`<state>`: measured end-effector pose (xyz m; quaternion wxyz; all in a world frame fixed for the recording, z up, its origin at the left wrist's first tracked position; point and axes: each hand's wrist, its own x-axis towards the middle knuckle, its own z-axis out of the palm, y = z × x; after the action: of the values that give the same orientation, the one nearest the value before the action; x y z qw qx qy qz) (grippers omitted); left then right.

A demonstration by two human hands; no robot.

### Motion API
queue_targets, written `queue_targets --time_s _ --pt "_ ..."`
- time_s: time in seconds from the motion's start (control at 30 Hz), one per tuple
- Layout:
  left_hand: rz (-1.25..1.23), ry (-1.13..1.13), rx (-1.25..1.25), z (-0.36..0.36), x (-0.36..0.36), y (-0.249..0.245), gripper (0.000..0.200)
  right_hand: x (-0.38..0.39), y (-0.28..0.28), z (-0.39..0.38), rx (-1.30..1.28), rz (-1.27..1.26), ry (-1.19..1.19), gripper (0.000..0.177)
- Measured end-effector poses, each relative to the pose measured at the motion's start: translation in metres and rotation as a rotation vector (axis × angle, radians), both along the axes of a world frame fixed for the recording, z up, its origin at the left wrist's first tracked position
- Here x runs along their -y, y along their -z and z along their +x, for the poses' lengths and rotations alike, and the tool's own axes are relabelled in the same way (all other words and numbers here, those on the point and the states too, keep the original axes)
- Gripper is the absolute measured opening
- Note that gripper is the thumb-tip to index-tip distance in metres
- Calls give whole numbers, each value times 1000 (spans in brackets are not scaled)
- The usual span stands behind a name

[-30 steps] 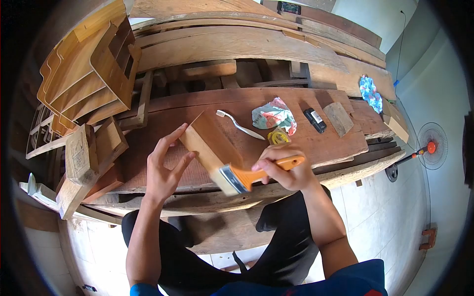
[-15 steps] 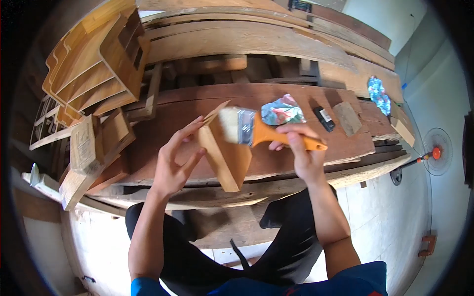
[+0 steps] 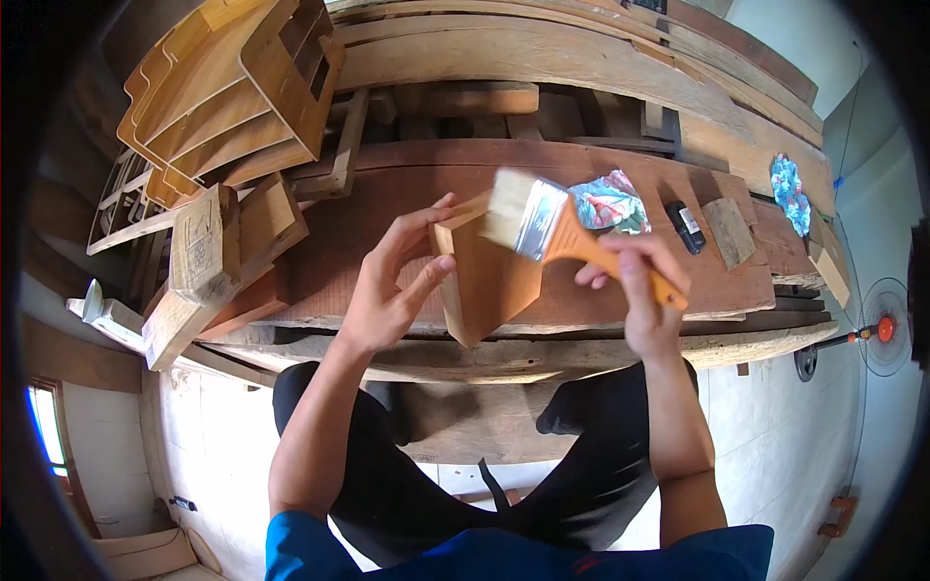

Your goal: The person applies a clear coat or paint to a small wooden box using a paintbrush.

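My left hand [image 3: 402,281] grips the left edge of a small wooden piece [image 3: 499,281], thumb on the near side and fingers behind it. Its boards meet at an angle, and it is tilted over the front of the bench. In my right hand [image 3: 644,290] is a wide paintbrush [image 3: 581,242], held by its orange handle. The pale bristles, beyond a shiny metal band, overlap the upper part of the wooden piece in this view. Behind the brush lies a crumpled, colourful cloth or wrapper [image 3: 612,201].
A reddish-brown plank [image 3: 387,184] forms the bench top. On it are a black object with a label [image 3: 686,228] and a flat wood block [image 3: 728,232]. A wooden shelf unit [image 3: 242,107] and stacked blocks [image 3: 199,257] stand left. A fan [image 3: 883,329] stands right.
The whole view has shifted, so things appear farther right. The wooden piece has turned in my left hand, and the brush has tilted with its bristle end higher.
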<state>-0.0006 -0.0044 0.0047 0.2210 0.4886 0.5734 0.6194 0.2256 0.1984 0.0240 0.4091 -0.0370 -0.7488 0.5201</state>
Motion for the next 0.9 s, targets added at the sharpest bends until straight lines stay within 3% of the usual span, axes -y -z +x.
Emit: queue_targets --time_s 0.03,0.1,0.2,0.3,0.33,0.47,0.5,0.57,0.63,0.67,0.77,0.83,0.9 --pt "7 -10 21 -2 0 2 44 11 4 1 60 -60 -51 20" --pt "18 -22 58 -9 -1 8 43 19 4 -2 169 106 -281 20" --pt "-4 -69 39 -10 2 8 40 15 5 -3 171 105 -157 18" --pt "-16 -93 54 -6 3 3 38 5 3 -7 32 -57 89 17" --pt "-8 -94 57 -5 3 3 37 4 15 -8 28 61 96 14" --pt "1 -126 28 -9 0 9 35 29 -1 -7 194 340 -354 10" --pt "-1 -130 0 -9 0 9 35 32 4 -7 262 529 -270 10" --pt "11 -104 9 -2 -1 5 34 23 6 -11 124 267 -283 11" --pt "3 -108 -6 1 1 2 34 14 7 -4 66 -59 -135 13" --pt "0 -110 14 0 1 4 34 8 5 -3 28 -4 -6 15" --pt "20 -124 25 -6 1 8 34 13 17 -9 74 64 -13 14" --pt "6 -154 -5 -11 0 12 35 26 15 -12 115 166 -208 14" --pt "-4 -179 -25 -13 0 13 35 27 4 -10 205 347 -248 13"
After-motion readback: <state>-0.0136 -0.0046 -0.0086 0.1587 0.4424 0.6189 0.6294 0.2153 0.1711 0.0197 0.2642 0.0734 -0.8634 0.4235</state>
